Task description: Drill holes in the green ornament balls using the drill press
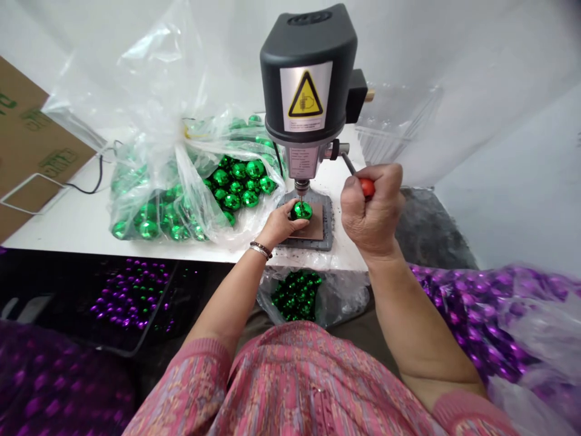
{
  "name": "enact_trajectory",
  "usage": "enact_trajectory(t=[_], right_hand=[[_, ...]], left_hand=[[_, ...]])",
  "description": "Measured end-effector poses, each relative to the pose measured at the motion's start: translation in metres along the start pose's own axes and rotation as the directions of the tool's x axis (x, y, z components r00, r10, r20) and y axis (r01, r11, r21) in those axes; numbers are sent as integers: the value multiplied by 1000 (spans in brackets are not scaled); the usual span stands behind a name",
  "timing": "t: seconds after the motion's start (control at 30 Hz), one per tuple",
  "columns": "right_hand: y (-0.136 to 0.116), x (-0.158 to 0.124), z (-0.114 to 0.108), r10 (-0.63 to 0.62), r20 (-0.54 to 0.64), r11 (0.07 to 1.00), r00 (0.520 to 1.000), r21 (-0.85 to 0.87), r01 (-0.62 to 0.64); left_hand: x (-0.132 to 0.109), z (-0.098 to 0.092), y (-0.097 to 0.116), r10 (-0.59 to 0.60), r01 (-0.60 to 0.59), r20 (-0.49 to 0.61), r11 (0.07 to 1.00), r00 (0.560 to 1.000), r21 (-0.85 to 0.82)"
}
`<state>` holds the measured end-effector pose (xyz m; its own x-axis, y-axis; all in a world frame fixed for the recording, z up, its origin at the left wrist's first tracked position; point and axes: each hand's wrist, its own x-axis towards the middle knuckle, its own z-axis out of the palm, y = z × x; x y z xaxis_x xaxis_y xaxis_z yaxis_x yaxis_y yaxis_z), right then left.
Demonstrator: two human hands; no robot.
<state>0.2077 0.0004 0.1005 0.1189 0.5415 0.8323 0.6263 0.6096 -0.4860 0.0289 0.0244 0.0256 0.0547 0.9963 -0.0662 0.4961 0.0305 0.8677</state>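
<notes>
A shiny green faceted ball (302,211) rests on a brown board (316,224) under the drill press (308,79). My left hand (280,224) grips the ball from its left side, thumb and fingers around it. Right above the ball is the drill chuck (302,186), its thin bit at or very near the ball's top; whether it has gone in I cannot tell. My right hand (376,209) is closed round the red-knobbed lever (367,187) on the press's right side. The grey press base (308,244) carries dark specks around the board.
Clear plastic bags (181,163) full of green balls (236,186) cover the white table (59,233) to the left. Another bag of green balls (297,295) sits below the table edge. Purple balls (481,321) in plastic lie at right. A cardboard box (40,139) stands far left.
</notes>
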Motion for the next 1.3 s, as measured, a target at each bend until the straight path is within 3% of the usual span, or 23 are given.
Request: enact_trajectory(t=[0.3, 0.6, 0.73, 0.87, 1.07, 1.1, 1.17, 1.23, 1.3], right_hand=[[7, -11, 12, -65, -166, 998, 984, -22, 62], [6, -23, 15, -50, -175, 999, 983, -6, 50], [-5, 9, 14, -10, -213, 997, 977, 73, 26], [-12, 50, 12, 134, -118, 982, 984, 146, -116], [-9, 51, 11, 156, -82, 967, 984, 216, -135], [-10, 49, 11, 150, -90, 966, 985, 224, -127], [-12, 46, 11, 144, -113, 969, 983, 219, -117], [-15, 46, 11, 132, -129, 974, 983, 200, -105], [-15, 46, 10, 116, -122, 979, 986, 183, -92]], left_hand=[[-1, -2, -2, 46, -46, 13, 999, 999, 20], [-1, -3, -4, 52, -54, 37, 995, 998, 78], [0, -1, -4, 41, -43, 22, 992, 999, 117], [-11, -3, -6, 63, -64, 13, 996, 998, 62], [-42, -36, -22, 185, -184, 230, 983, 955, -28], [-42, -44, -26, 170, -173, 193, 985, 966, -3], [-35, -58, -32, 98, -95, -17, 989, 995, 116], [-19, -69, -37, 39, 46, -299, 961, 953, 272], [-1, -75, -41, 22, 171, -439, 902, 898, 395]])
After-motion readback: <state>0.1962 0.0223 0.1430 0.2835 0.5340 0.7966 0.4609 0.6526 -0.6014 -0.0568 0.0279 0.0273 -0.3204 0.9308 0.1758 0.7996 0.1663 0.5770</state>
